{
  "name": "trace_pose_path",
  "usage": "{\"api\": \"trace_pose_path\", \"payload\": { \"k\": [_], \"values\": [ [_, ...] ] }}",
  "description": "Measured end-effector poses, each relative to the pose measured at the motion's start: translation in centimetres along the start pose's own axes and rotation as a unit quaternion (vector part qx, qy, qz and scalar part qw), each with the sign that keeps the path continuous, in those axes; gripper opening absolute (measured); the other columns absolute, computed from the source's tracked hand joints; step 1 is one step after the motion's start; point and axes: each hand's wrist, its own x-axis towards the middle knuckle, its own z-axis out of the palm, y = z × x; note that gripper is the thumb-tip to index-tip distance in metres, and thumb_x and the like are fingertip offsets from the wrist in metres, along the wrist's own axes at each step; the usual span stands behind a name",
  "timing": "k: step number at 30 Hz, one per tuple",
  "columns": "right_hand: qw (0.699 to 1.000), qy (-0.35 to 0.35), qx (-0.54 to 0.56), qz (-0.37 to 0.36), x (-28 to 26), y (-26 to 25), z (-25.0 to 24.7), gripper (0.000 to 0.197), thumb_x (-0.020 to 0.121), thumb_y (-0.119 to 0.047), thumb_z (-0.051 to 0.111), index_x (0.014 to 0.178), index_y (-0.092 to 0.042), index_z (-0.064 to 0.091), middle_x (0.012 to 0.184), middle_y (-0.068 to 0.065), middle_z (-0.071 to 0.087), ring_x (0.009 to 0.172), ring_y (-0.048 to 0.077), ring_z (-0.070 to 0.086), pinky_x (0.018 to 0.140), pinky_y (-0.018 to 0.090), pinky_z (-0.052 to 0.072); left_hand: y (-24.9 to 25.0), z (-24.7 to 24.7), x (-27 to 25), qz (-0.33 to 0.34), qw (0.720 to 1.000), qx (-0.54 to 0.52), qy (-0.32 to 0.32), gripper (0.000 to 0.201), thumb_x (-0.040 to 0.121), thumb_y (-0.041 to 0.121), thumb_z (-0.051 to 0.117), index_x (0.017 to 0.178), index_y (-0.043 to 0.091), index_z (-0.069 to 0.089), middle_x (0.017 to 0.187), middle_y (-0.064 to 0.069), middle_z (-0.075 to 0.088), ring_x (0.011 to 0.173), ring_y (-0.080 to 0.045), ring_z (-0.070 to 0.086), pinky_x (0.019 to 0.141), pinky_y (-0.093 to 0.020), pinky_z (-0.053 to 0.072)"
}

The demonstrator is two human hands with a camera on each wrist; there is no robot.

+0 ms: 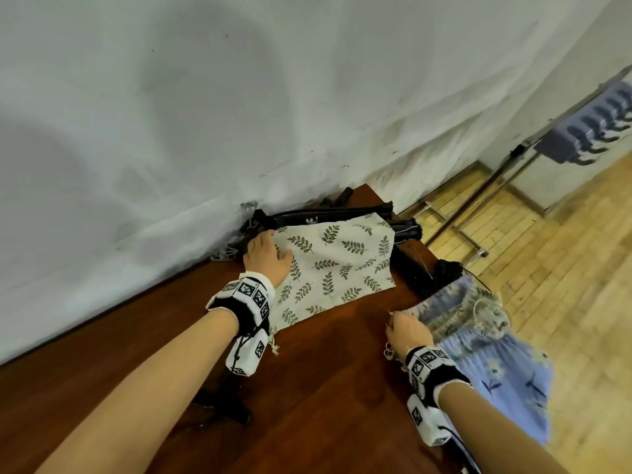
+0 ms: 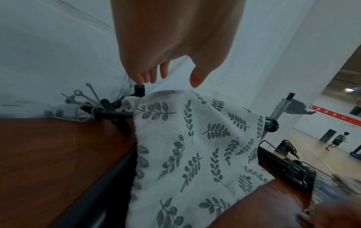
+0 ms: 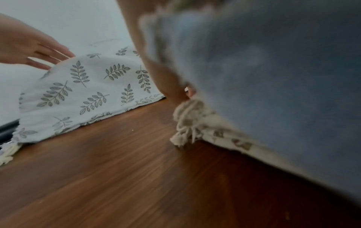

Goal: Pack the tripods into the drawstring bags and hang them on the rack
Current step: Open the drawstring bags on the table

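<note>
A white leaf-print drawstring bag (image 1: 338, 265) lies draped over black tripods (image 1: 342, 213) against the wall. My left hand (image 1: 273, 244) hovers open at the bag's left end, its fingers (image 2: 148, 77) spread just above a tripod head (image 2: 139, 90) that pokes out past the bag (image 2: 195, 146). My right hand (image 1: 403, 328) grips the top edge of a blue floral drawstring bag (image 1: 489, 357), which hangs off the table's right edge. In the right wrist view this blue bag (image 3: 273, 77) is blurred, with its cream cord knot (image 3: 187, 123) touching the table.
The brown wooden table (image 1: 325, 388) stands against a white wall. Another black tripod (image 1: 410, 265) lies at the table's right end, and a black piece (image 1: 222, 405) under my left forearm. A metal rack (image 1: 496, 179) with hooks (image 1: 581, 131) stands on the wooden floor at right.
</note>
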Motion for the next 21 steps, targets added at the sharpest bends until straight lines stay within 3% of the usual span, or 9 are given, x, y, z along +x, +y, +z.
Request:
{"api": "trace_pose_path", "payload": {
  "k": [7, 11, 14, 17, 19, 21],
  "values": [
    [0.997, -0.016, -0.045, -0.057, -0.2, -1.8, -0.6, 0.02, 0.094, -0.032, 0.05, 0.087, -0.013, 0.049, 0.082, 0.001, 0.055, 0.084, 0.023, 0.064, 0.063, 0.03, 0.047, -0.1, 0.4, 1.1, 0.029, 0.991, 0.082, -0.106, 0.078, 0.093, 0.05, 0.044, 0.152, 0.014, 0.007, 0.159, -0.004, 0.012, 0.147, -0.025, 0.003, 0.116, -0.051, 0.009],
    [0.996, 0.053, 0.032, -0.068, -1.1, -2.5, -1.9, 0.019, 0.096, -0.031, 0.046, 0.091, -0.012, 0.047, 0.074, 0.0, 0.059, 0.065, 0.022, 0.059, 0.055, 0.029, 0.04, -0.3, 0.1, 2.8, -0.037, 0.989, 0.062, -0.129, 0.088, 0.089, 0.06, 0.045, 0.152, 0.014, 0.005, 0.16, -0.007, 0.009, 0.147, -0.029, 0.0, 0.116, -0.054, 0.01],
    [0.989, 0.059, 0.117, -0.073, -1.6, -2.5, -3.2, 0.013, 0.096, -0.025, 0.046, 0.091, -0.013, 0.044, 0.072, 0.0, 0.058, 0.06, 0.019, 0.056, 0.051, 0.029, 0.041, -0.5, -0.3, 3.5, -0.06, 0.989, 0.053, -0.125, 0.091, 0.081, 0.067, 0.051, 0.149, 0.013, 0.021, 0.154, -0.013, 0.025, 0.143, -0.035, 0.017, 0.115, -0.054, 0.019],
    [0.968, 0.026, 0.242, -0.065, -1.7, -2.3, -4.6, 0.01, 0.096, -0.021, 0.049, 0.091, -0.013, 0.046, 0.079, 0.002, 0.065, 0.062, 0.015, 0.068, 0.059, 0.031, 0.056, -0.9, -0.3, 3.4, -0.045, 0.992, 0.061, -0.104, 0.079, 0.078, 0.068, 0.056, 0.134, 0.014, 0.044, 0.137, -0.011, 0.046, 0.131, -0.035, 0.036, 0.109, -0.051, 0.031],
    [0.957, 0.018, 0.282, -0.061, -2.0, -2.1, -5.3, 0.008, 0.095, -0.02, 0.052, 0.092, -0.014, 0.047, 0.081, 0.004, 0.068, 0.062, 0.013, 0.069, 0.062, 0.031, 0.06, -0.8, -0.6, 2.8, -0.026, 0.994, 0.03, -0.097, 0.065, 0.074, 0.066, 0.062, 0.117, 0.017, 0.055, 0.12, -0.007, 0.06, 0.115, -0.03, 0.053, 0.102, -0.049, 0.04],
    [0.949, 0.026, 0.309, -0.061, -2.4, -2.2, -5.8, 0.007, 0.094, -0.018, 0.053, 0.095, -0.013, 0.049, 0.078, 0.006, 0.068, 0.06, 0.016, 0.069, 0.061, 0.031, 0.06, -0.4, -1.3, 2.0, -0.009, 0.995, -0.018, -0.1, 0.045, 0.075, 0.054, 0.069, 0.099, 0.017, 0.062, 0.101, -0.005, 0.068, 0.096, -0.027, 0.063, 0.092, -0.044, 0.049]
  ]
}}
